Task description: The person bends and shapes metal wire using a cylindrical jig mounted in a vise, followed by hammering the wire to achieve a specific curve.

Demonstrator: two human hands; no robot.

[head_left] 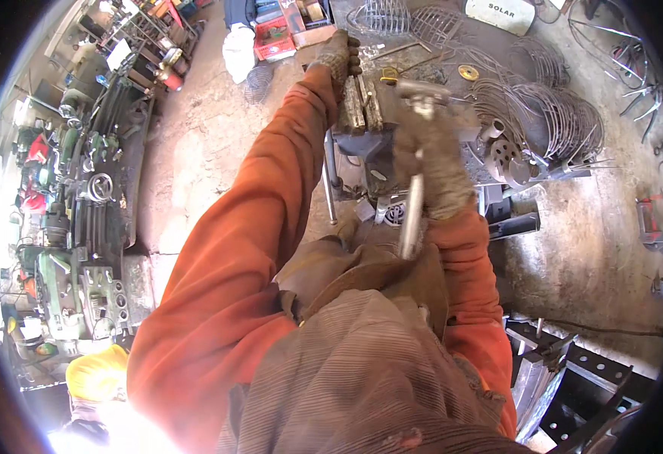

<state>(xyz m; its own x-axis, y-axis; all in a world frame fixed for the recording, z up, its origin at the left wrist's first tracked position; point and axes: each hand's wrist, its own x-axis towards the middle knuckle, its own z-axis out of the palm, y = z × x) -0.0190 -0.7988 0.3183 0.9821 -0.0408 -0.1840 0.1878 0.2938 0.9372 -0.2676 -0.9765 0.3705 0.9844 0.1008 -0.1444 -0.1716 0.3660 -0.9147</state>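
Head: silver metal hammer (413, 216) gripped by right gloved fingers (404, 150); judged head-heavy, stiff, best held low; left gloved fingers' (354, 59) hold cannot be told.

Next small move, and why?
Probably ease the hammer left over the bench vise, clear of the left hand. The gloved right hand already grips it, blurred, just right of the vise, while the left is closed at the vise's far end; whatever it may hold is hidden.
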